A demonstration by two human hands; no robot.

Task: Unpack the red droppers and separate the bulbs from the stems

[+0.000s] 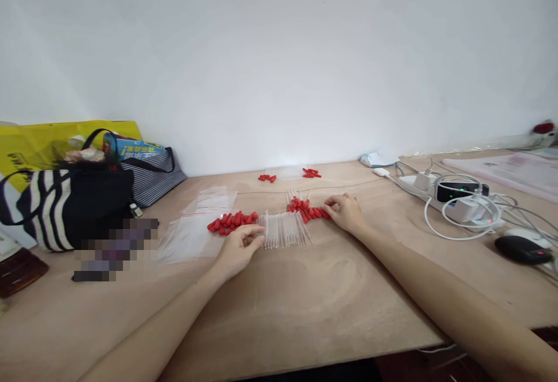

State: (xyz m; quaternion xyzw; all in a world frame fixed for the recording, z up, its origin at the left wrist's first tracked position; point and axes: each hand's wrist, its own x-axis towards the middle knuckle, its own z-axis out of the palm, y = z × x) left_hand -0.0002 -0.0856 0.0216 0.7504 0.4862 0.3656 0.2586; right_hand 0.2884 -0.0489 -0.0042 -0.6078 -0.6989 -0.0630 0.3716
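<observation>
A row of thin, clear plastic sticks (285,231) lies side by side on the wooden table, with more sticks pointing away behind it. My left hand (240,248) is at the row's left end, thumb and forefinger closing together; anything small between them cannot be made out. Small red bulb-shaped caps (231,222) form a pile just beyond that hand, partly on clear plastic bags (196,225). Another cluster of red caps (300,206) lies at the row's right back. There my right hand (346,212) pinches a red cap (325,213) at the cluster's edge.
Toward the wall are two small groups of red caps (311,172) with a clear packet (291,172) between. Bags (87,202) stand at left beside a blurred-out item (115,251). On the right are a power strip with cables (462,202) and a black mouse (521,248).
</observation>
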